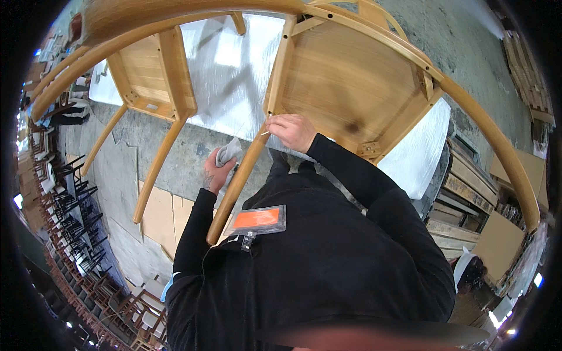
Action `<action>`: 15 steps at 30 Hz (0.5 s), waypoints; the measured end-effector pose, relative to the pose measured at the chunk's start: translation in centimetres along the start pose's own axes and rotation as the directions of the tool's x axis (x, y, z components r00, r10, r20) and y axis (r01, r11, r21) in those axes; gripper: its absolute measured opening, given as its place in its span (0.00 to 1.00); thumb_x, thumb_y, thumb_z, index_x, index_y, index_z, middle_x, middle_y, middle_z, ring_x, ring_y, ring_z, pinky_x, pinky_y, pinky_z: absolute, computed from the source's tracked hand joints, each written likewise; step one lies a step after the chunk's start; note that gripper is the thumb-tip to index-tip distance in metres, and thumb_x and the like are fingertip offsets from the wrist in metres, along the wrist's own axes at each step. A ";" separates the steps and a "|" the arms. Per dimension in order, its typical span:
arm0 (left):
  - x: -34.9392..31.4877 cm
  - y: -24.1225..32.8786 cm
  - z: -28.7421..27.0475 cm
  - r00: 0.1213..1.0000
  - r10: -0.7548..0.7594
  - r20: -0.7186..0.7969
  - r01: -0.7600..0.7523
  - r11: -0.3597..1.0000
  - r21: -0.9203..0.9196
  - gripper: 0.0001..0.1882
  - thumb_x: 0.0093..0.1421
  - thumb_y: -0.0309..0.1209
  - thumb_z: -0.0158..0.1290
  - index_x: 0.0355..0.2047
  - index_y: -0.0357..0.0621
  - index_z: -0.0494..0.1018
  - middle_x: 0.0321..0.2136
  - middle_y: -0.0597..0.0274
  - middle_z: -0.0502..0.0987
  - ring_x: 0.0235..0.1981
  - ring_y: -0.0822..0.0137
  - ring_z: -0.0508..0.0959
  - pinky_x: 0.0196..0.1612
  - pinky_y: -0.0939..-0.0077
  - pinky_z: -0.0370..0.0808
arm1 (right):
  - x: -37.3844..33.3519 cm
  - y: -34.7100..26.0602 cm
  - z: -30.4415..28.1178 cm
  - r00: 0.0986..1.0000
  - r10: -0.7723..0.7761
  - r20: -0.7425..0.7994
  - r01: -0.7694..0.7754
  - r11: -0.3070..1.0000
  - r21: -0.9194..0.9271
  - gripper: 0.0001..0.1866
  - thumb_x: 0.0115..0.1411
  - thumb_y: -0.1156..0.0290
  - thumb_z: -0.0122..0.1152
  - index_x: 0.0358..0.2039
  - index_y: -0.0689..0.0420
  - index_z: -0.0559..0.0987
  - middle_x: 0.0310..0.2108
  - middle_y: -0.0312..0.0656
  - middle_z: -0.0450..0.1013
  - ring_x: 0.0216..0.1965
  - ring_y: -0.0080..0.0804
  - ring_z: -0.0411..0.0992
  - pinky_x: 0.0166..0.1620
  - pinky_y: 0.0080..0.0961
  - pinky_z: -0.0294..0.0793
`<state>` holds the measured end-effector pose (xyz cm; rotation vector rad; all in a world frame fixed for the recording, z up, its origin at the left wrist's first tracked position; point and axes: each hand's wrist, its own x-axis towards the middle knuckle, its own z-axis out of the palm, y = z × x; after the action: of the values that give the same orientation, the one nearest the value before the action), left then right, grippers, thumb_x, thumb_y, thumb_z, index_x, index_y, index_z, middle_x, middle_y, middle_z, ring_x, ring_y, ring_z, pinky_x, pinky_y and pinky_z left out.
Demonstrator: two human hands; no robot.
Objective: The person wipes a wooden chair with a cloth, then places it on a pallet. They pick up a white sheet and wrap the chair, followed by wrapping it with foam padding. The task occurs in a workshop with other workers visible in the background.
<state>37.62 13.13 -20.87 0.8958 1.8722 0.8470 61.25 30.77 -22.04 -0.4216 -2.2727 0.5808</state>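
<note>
An upturned wooden chair [357, 76] lies before me, its seat underside facing up and its legs pointing outward. My right hand [293, 132] is closed at the corner where the near leg [243, 169] meets the seat frame. Between its fingertips shows a thin pale stick-like thing [265, 133], too small to name surely. On the other side of that leg, my left hand [216, 172] is closed around a crumpled grey-white cloth [228, 152], apart from the wood.
A second upturned wooden chair [170, 76] rests to the left on the same white plastic-covered worktop [234, 64]. Its legs reach toward me. Wooden slats [468, 187] and cardboard [499, 245] stand at right. Stacked chairs [76, 216] line the left, beyond the floor [111, 181].
</note>
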 end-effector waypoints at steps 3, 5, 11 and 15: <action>-0.2 0.1 0.2 1.000 -0.011 -0.025 0.009 0.998 -0.064 0.18 0.55 0.31 0.63 0.45 0.39 0.76 0.36 0.61 0.81 0.38 0.72 0.79 0.44 0.75 0.74 | 0.6 0.3 -0.2 0.999 -0.045 0.025 0.046 0.999 -0.023 0.05 0.52 0.72 0.56 0.31 0.51 0.76 0.32 0.34 0.74 0.34 0.33 0.76 0.35 0.31 0.76; -0.3 0.2 0.3 0.999 -0.024 -0.027 0.022 0.998 -0.062 0.18 0.55 0.30 0.63 0.45 0.38 0.76 0.36 0.61 0.81 0.38 0.72 0.79 0.44 0.75 0.74 | 0.9 0.2 -0.3 0.995 -0.037 0.091 0.041 0.998 -0.045 0.05 0.52 0.71 0.56 0.31 0.50 0.76 0.32 0.33 0.74 0.34 0.32 0.75 0.37 0.30 0.75; -0.4 0.9 0.5 0.999 -0.031 -0.022 0.030 0.999 -0.035 0.18 0.55 0.30 0.62 0.45 0.37 0.76 0.36 0.59 0.82 0.38 0.71 0.79 0.44 0.75 0.75 | 1.9 0.0 0.2 0.991 -0.063 0.119 0.074 0.994 -0.085 0.04 0.51 0.72 0.57 0.30 0.50 0.76 0.31 0.33 0.74 0.34 0.33 0.74 0.46 0.33 0.74; -0.6 1.1 0.6 1.000 0.002 -0.017 -0.003 0.999 -0.035 0.18 0.55 0.30 0.63 0.44 0.36 0.76 0.36 0.58 0.82 0.38 0.70 0.80 0.44 0.74 0.75 | 2.3 -0.1 0.4 0.983 -0.057 0.175 0.072 0.994 -0.084 0.05 0.51 0.74 0.57 0.30 0.50 0.76 0.30 0.33 0.73 0.34 0.33 0.73 0.51 0.34 0.72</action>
<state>38.62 13.33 -19.98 0.8723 1.8652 0.8886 59.39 31.66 -20.91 -0.3514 -2.4763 0.4999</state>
